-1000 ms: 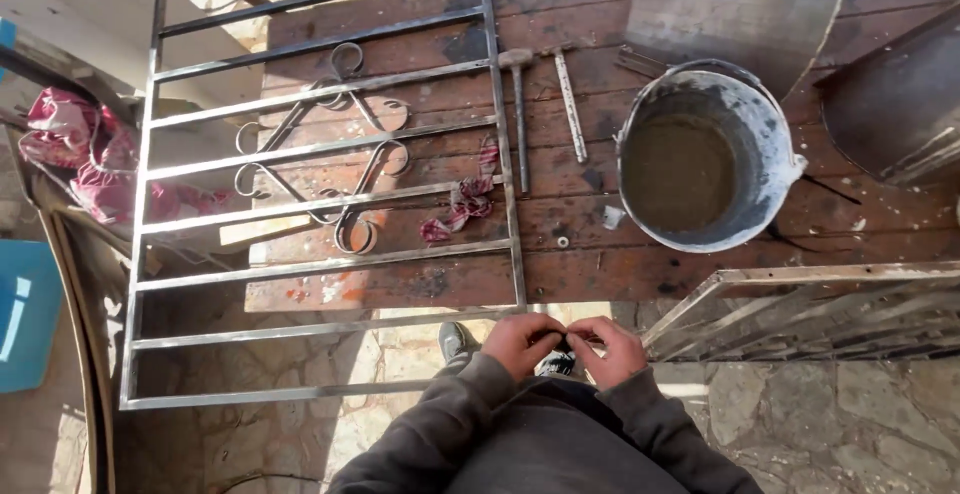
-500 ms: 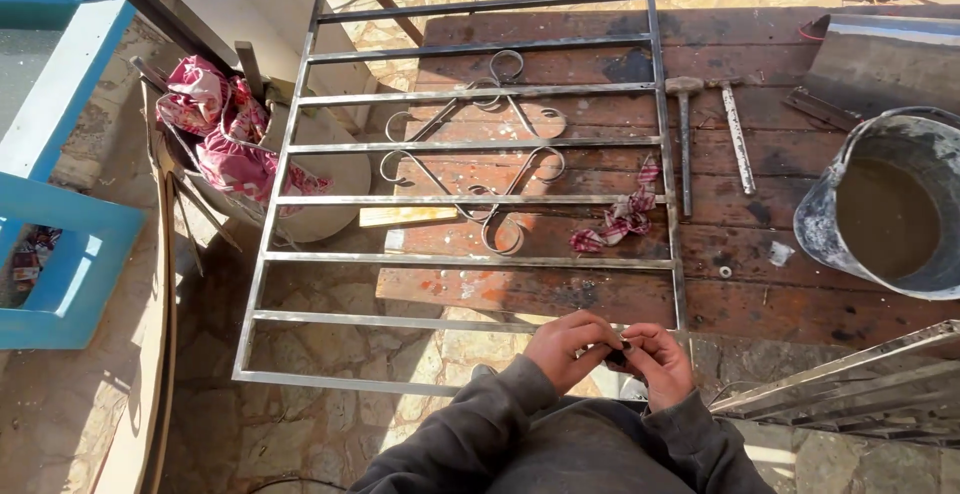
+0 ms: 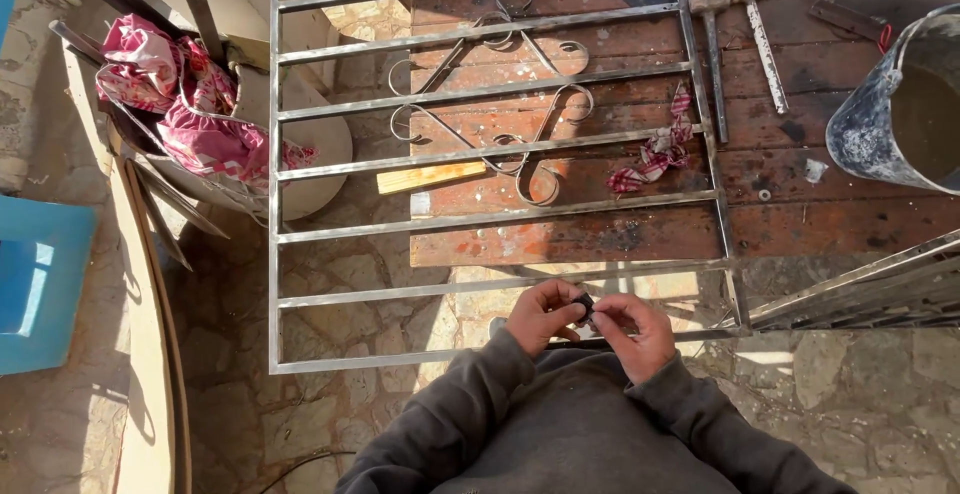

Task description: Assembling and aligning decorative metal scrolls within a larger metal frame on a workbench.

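A small dark object [image 3: 583,305] is sitting between the 2 hands, just above the near bars of the metal window grille [image 3: 500,169]; the left hand [image 3: 541,316] and right hand [image 3: 632,331] are both curling their fingertips around it, though what it is I cannot tell. The grille is lying across the wooden table [image 3: 620,234] with its scrollwork already fitted, so the framework is looking largely done. At far right, a grey bucket [image 3: 865,119] is holding murky liquid.
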